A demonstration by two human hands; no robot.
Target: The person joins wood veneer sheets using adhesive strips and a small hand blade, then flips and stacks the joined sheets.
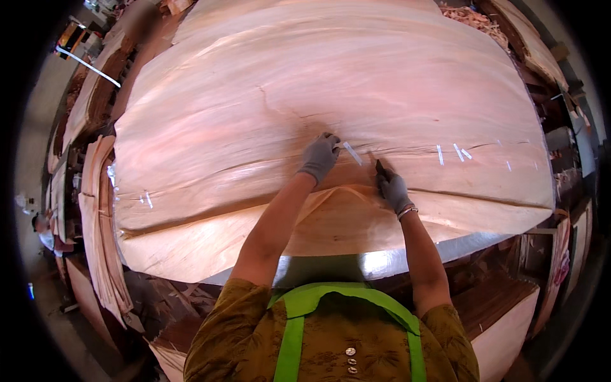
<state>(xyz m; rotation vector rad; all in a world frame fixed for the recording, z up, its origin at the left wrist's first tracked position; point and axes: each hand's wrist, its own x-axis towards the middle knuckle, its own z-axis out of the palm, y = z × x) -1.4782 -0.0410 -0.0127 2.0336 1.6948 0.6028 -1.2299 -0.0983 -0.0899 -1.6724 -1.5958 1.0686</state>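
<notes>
Veneer [331, 83]: spread along the tabletop's [385, 262] near edge
Left hand [320, 156]: fingers bunched beside tape [352, 153]; can't tell if gripping
Right hand [393, 190]: fingers clamped on tool [380, 168]
Risk: snagging tool may tear veneer

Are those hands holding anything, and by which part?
The right hand holds a dark tool by its near end. Whether the left hand holds anything is unclear.
</notes>
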